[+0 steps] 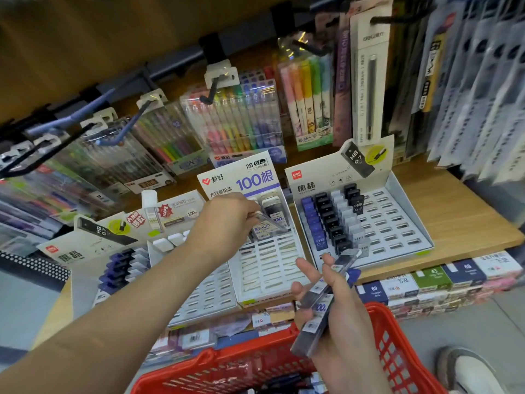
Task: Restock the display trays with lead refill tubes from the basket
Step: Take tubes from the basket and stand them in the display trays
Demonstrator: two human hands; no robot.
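Head view: the left hand [227,220], grip pinched on a slim clear plastic lead tube [272,224], is over the white slotted cardboard tray [264,270]. The right hand [345,322], grip clamped round a bundle of dark tubes [314,327], is above the red plastic basket [397,332]. The tubes look light, stiff and slick, so I'd pinch the flat sides near an end.

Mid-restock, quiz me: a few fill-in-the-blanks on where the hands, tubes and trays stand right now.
1. The left hand pinches a tube at the tray whose card reads ____ 0.7 mm.
2. The right hand holds a bundle above the ____ basket.
3. The rightmost tray has filled columns only on its ____ side.

Missing words: 2B; red; left.
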